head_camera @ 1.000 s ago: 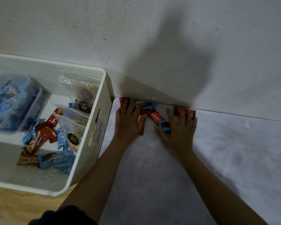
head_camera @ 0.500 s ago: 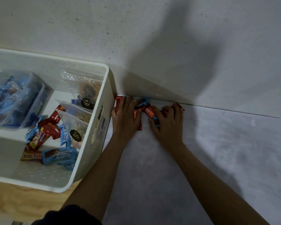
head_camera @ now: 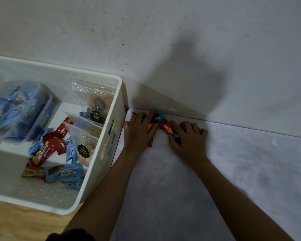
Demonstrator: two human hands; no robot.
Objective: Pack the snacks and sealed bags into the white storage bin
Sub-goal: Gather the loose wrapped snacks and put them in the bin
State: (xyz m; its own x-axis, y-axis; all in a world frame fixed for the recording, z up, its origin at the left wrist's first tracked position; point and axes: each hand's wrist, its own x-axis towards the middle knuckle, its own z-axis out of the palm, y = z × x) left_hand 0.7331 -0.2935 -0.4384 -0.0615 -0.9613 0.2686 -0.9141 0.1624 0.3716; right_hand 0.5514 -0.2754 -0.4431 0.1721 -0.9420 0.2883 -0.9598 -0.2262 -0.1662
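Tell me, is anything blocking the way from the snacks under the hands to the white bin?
Only the bin's own right wall, which stands between the snack pile and the interior. Both the left hand and right hand must lift the snacks over that rim; nothing else visible intervenes.

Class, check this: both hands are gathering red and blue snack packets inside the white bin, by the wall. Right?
Not quite. The head view shows both hands, left hand and right hand, gathering the snack packets on the grey mat beside the white bin, not inside it.

Wall (head_camera: 163,40) behind, bin wall (head_camera: 115,133) left; mat (head_camera: 250,171) rightward open.
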